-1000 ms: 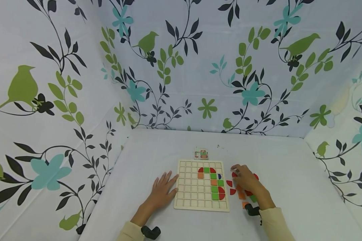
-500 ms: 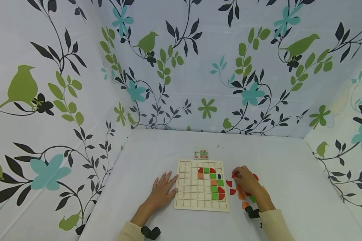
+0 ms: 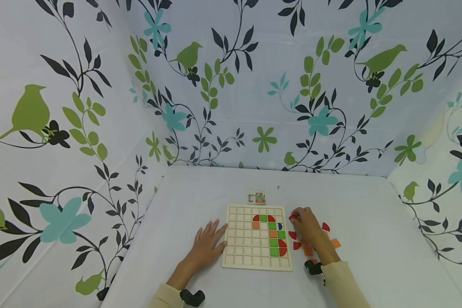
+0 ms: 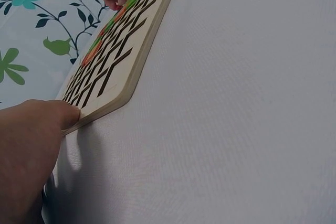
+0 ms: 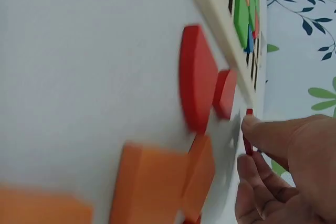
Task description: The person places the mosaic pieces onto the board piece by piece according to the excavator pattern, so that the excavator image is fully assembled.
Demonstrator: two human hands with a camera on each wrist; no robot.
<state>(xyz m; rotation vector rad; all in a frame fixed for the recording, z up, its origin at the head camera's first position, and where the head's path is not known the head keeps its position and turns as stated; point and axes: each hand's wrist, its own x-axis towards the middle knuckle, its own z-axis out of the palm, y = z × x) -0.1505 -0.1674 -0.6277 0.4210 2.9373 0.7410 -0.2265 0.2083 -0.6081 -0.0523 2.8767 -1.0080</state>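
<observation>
A pale wooden grid board (image 3: 250, 256) lies on the white table, with green, orange, red and blue pieces set in its right-hand cells. My left hand (image 3: 207, 244) rests flat at the board's left side, fingers spread; in the left wrist view its thumb (image 4: 65, 113) touches the board's edge. Just off the board's right edge, my right hand (image 3: 307, 223) pinches a red quarter-round piece (image 5: 248, 135) between thumb and fingers, above the table. Two more red quarter-round pieces (image 5: 197, 80) lie on the table below that hand, beside the board.
Orange square pieces (image 3: 335, 243) and another red piece (image 3: 325, 226) are scattered right of the board, partly hidden under the right forearm. A small pattern card (image 3: 256, 197) lies behind the board. Printed cloth (image 3: 231, 128) hangs around the table.
My right hand has picked up the red quarter-round piece from the table and moved left with it toward the board. My left hand has stayed in place.
</observation>
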